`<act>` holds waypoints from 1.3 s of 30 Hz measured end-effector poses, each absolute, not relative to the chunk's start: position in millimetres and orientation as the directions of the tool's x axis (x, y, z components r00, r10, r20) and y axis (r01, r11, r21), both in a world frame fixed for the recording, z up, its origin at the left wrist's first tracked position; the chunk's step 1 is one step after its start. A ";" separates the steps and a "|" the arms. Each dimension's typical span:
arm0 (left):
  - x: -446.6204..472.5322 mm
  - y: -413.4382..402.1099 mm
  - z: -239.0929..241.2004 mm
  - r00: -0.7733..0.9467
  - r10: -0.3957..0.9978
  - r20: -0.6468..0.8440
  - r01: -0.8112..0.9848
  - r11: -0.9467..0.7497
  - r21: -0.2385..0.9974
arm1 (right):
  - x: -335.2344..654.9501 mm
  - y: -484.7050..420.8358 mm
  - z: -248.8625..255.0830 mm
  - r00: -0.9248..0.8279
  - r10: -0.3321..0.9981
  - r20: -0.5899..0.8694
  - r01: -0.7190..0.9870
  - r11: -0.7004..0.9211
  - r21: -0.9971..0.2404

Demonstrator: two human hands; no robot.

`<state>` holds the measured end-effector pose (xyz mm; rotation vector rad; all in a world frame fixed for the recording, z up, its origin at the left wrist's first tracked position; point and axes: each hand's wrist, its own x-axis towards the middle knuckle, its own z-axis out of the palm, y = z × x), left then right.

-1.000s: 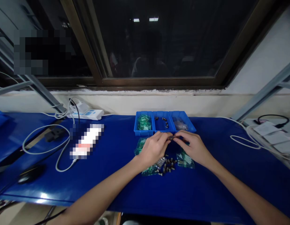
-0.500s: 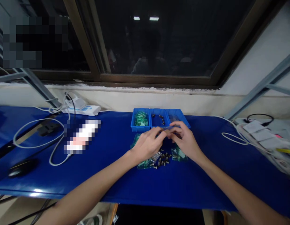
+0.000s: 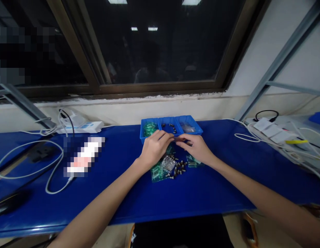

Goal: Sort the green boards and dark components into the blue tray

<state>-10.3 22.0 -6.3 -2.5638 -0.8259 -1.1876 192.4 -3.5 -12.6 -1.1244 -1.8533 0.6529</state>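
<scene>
Both my hands are raised just in front of a row of three small blue bins. My left hand (image 3: 156,146) and my right hand (image 3: 197,146) pinch a thin, flat piece (image 3: 177,138) between them, which looks like a small plastic bag; fingers cover most of it. Below them on the table lie loose screws (image 3: 179,168), a clear bag of metal parts (image 3: 168,163) and green bags (image 3: 159,173), with another green bag (image 3: 193,161) under my right wrist. The left bin (image 3: 142,135) holds green bags, the middle bin (image 3: 166,130) several dark screws, the right bin (image 3: 199,130) clear bags.
A blue cover (image 3: 118,203) lies over the table. To the left are a power strip (image 3: 91,127), a pixelated phone-like object (image 3: 85,156) on a white cable and a black mouse (image 3: 12,202). White adapters (image 3: 271,130) and cables crowd the right. A window stands behind.
The view has turned a little to the right. My hands have come closer together on the thin piece and uncovered the clear bags in the right bin.
</scene>
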 end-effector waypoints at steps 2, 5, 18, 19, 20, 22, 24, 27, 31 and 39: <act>-9.2 20.1 -6.4 0.526 0.421 0.739 0.547 -0.833 0.086 | 193.0 -4.3 -12.7 -0.228 0.870 0.438 0.494 0.491 -0.718; -7.5 14.4 -5.4 0.577 0.443 0.686 0.550 -0.832 0.075 | 196.0 -3.3 -13.4 -0.217 0.857 0.468 0.461 0.512 -0.725; -6.6 16.6 -8.4 0.619 0.426 0.660 0.586 -0.810 -0.026 | 202.3 -3.5 -1.9 -0.226 0.890 0.396 0.141 0.432 -0.891; -6.4 16.3 -8.5 0.619 0.426 0.660 0.587 -0.809 -0.028 | 202.3 -3.2 -2.5 -0.218 0.890 0.400 0.153 0.436 -0.887; -6.1 16.0 -8.5 0.614 0.429 0.663 0.590 -0.807 -0.024 | 202.2 -3.0 -3.2 -0.217 0.889 0.403 0.165 0.441 -0.882; -5.6 15.2 -8.1 0.595 0.441 0.672 0.592 -0.806 0.004 | 201.9 -2.8 -4.2 -0.228 0.883 0.411 0.185 0.453 -0.872; -5.2 14.6 -7.3 0.577 0.458 0.676 0.588 -0.808 0.046 | 201.5 -3.4 -4.8 -0.235 0.871 0.432 0.214 0.480 -0.851; -5.0 13.9 -5.5 0.568 0.489 0.662 0.573 -0.812 0.108 | 201.0 -5.8 -4.1 -0.223 0.835 0.503 0.320 0.550 -0.772; -5.4 14.0 -3.1 0.540 0.533 0.651 0.572 -0.800 0.180 | 203.5 -8.6 1.7 -0.183 0.780 0.598 0.439 0.609 -0.660; -10.4 21.5 -4.1 0.510 0.577 0.638 0.627 -0.757 0.183 | 236.5 14.1 9.0 0.071 0.720 0.690 0.622 0.509 -0.595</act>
